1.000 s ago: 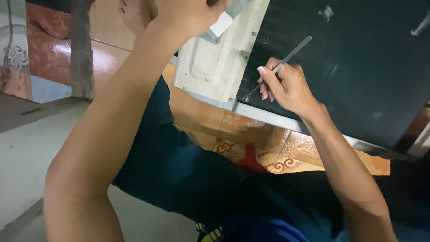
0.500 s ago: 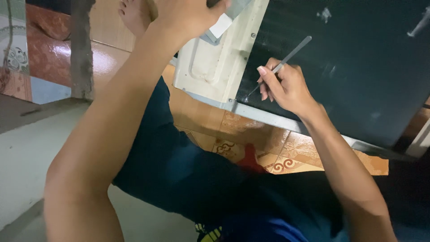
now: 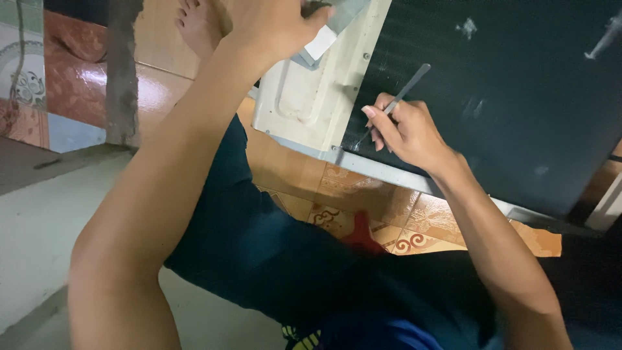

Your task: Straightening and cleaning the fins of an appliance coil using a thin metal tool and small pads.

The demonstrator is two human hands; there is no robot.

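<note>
At the far left we see patterned floor tiles (image 3: 26, 84) and a grey post (image 3: 123, 71). Right of these, our left hand (image 3: 272, 26) rests on the top edge of the pale end panel (image 3: 304, 97) of a metal unit lying on the floor; its fingers curl over the edge, closed on the panel. Further right, our right hand (image 3: 405, 133) pinches a slim metal tool (image 3: 395, 100) between thumb and fingertips, pen-style, its tip touching the dark finned coil (image 3: 518, 110) near the lower left corner, just beside the panel seam. To do this well, we judge the tool should run along the fin lines with light pressure, since thin fins likely bend easily. The left hand should brace the unit so it cannot rock, and the right wrist stay low for control.
</note>
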